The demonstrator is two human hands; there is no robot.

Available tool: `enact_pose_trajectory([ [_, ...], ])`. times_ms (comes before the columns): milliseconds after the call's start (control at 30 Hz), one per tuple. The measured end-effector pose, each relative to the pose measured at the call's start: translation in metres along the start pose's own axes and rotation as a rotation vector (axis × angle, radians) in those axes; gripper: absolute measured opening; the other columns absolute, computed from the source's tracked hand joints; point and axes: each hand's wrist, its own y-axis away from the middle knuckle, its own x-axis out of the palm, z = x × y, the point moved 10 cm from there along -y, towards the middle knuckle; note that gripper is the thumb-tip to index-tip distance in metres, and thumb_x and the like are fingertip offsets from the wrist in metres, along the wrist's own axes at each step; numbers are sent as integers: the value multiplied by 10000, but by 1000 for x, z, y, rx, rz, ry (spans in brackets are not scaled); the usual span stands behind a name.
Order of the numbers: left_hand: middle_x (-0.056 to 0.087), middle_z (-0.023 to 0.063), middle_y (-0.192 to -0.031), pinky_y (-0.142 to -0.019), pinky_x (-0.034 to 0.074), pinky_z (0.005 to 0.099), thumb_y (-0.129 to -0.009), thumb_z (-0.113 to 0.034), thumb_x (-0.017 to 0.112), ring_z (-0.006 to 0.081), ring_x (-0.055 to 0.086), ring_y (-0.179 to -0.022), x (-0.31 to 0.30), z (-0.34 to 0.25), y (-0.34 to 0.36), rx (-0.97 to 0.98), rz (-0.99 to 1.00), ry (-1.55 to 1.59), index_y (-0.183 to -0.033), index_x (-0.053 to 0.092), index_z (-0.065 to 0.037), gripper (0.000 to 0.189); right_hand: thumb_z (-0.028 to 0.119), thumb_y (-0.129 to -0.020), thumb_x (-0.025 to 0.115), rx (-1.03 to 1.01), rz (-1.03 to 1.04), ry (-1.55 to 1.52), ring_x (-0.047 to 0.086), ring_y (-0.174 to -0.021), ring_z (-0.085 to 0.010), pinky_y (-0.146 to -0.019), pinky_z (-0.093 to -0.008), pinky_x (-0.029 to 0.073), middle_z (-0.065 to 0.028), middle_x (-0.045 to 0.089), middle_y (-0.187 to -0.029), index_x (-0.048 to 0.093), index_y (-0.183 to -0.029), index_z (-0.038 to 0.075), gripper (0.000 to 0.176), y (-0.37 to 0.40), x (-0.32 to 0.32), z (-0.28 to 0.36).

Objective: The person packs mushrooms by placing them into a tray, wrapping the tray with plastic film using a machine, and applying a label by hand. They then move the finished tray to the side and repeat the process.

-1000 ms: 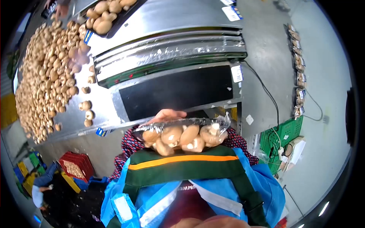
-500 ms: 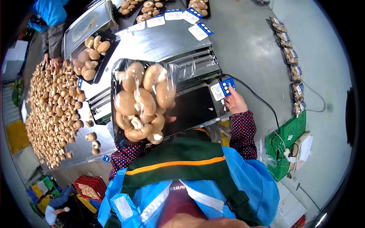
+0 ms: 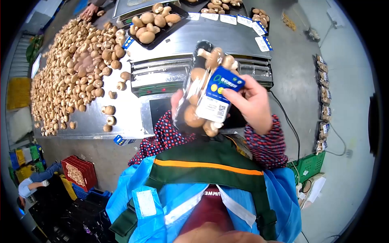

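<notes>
One wrapped pack (image 3: 201,87) of brown mushrooms is held up in the middle of the frame, tilted on edge in front of the steel wrapping machine (image 3: 162,75). The left hand (image 3: 176,102) has its grip closed on the pack's left edge, mostly hidden behind it. The right hand (image 3: 250,104) has its grip closed too, thumb pressing one blue-and-white label (image 3: 219,96) flat against the film, fingers curled round the pack's right side. In the upper middle, on top of the machine, lies one open black tray (image 3: 170,30) filled with mushrooms, and two more trays are cut off by the top edge. A big heap of loose mushrooms (image 3: 69,69), too many to count, covers the table (image 3: 91,125) at upper left, with some strays just beside it. At least five finished packs (image 3: 323,95) lie in a row on the floor at right. One red crate (image 3: 81,172) sits at lower left, one green crate (image 3: 310,165) at lower right.
</notes>
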Motion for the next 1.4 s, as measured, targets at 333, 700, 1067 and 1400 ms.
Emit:
enact_pose_trajectory([
  [333, 442, 170, -1293, -1008, 344, 470, -814, -572, 403, 332, 485, -1141, -11, -2, 21, -12, -219, 176, -1355, 320, -88, 730, 280, -755, 659, -765, 271, 1032, 423, -1174, -340, -1044, -527, 113, -120, 443, -1308, 506, -1210, 44, 536, 73, 113, 15],
  [700, 359, 186, -1372, -1067, 228, 422, -922, -323, 334, 331, 330, -1280, 11, 59, -42, -307, -75, -1133, -1351, 314, 3, 539, 374, -873, 559, 99, -25, -1107, 567, -1035, -189, -899, -361, 462, -58, 562, -1146, 402, -1273, 71, 526, 66, -58, -111],
  [1067, 424, 181, -1321, -1016, 286, 399, -850, -416, 546, 338, 394, -1216, 39, -228, -192, 376, -693, -3446, -1362, 345, -96, 637, 327, -929, 489, 29, -777, -601, 598, -920, -131, -671, -252, 514, -33, 587, -1097, 510, -1182, 65, 365, 9, -487, -169],
  [1400, 408, 69, -1357, -1062, 193, 410, -835, -443, 536, 278, 358, -1248, -41, -274, -161, -196, -603, -3399, -1389, 323, -170, 653, 446, -806, 565, 185, -1181, 1347, 400, -1205, -317, -975, -514, 317, -160, 382, -1341, 418, -1302, 267, 547, -160, -690, -165],
])
